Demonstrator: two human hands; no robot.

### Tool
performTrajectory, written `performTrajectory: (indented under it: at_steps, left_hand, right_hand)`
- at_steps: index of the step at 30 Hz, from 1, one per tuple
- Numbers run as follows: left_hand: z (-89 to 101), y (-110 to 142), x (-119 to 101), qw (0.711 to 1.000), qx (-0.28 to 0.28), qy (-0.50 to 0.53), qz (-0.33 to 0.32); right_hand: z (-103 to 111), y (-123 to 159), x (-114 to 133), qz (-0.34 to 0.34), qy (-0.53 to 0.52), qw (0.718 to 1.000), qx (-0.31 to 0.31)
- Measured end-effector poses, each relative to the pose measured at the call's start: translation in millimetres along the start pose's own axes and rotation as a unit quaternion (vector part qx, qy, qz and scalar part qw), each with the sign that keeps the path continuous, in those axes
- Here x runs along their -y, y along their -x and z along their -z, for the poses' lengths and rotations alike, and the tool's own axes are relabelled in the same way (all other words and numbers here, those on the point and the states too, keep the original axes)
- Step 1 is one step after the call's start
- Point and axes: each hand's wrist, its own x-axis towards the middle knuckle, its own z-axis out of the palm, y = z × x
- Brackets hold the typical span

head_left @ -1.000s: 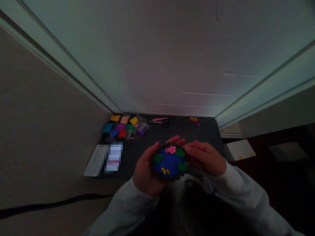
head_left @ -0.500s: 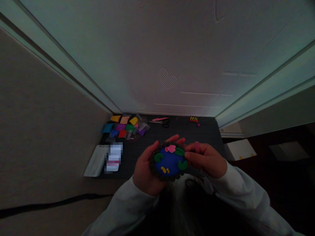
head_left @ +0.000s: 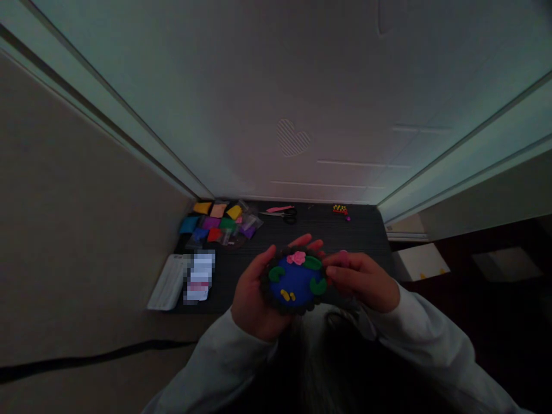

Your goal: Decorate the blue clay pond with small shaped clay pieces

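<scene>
A clay pond model (head_left: pixel 295 286) rests in my left hand (head_left: pixel 254 296), its dark lumpy rim held between the thumb and the palm, with fingertips showing beyond the far edge. On its blue surface are green lily pads (head_left: pixel 318 286), a pink flower (head_left: pixel 298 258) and small yellow pieces (head_left: pixel 285 295). My right hand (head_left: pixel 364 282) is at the model's right rim, thumb and fingers closed together. A small pink piece of clay (head_left: pixel 344 258) shows among its fingers. Whether the right fingertips touch the rim I cannot tell.
On the dark table (head_left: pixel 310 233) lie several packets of coloured clay (head_left: pixel 211 223), black-handled scissors (head_left: pixel 288 216), a pink strip (head_left: pixel 280 209) and small yellow and red pieces (head_left: pixel 340 209). A phone (head_left: pixel 200 276) and a white packet (head_left: pixel 168 283) lie at left. A white box (head_left: pixel 421 263) stands at right.
The pond model and my left hand have shifted slightly left. My right fingertips, earlier overlapping the rim by the lily pads, now sit a little further from the blue surface.
</scene>
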Motion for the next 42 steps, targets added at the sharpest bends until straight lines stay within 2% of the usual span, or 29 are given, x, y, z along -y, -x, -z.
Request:
performTrajectory:
  at_steps: [7, 16, 20, 23, 28, 33, 39, 42]
  left_hand:
    - [0.1, -1, 1, 1.000, -0.016, -0.017, -0.010]
    - [1.3, -1, 1, 1.000, -0.017, -0.016, -0.015]
    - [1.3, -1, 1, 1.000, -0.009, -0.001, -0.014]
    - [2.0, 0, 0, 1.000, -0.010, 0.008, -0.017]
    - [4.2, -1, 1, 0.999, -0.015, 0.004, -0.033]
    - [2.8, -1, 2, 0.999, -0.023, 0.002, -0.040]
    - [3.7, -1, 1, 0.999, -0.023, 0.007, -0.047]
    - [4.7, -3, 1, 0.998, -0.019, 0.014, -0.058]
  right_hand:
    - [-3, 0, 4, 0.018, 0.001, 1.000, 0.003]
    - [-1, -1, -3, 0.029, 0.020, 0.999, 0.016]
    - [1, 0, -6, 0.014, -0.005, 1.000, -0.004]
    - [0, 2, -7, 0.027, -0.013, 0.999, -0.027]
    - [-4, 5, -7, 0.099, 0.042, 0.991, -0.077]
    - [-7, 6, -9, 0.131, 0.128, 0.976, -0.119]
    - [-7, 9, -9, 0.128, 0.141, 0.975, -0.117]
    - [-7, 10, -10, 0.113, 0.125, 0.976, -0.139]
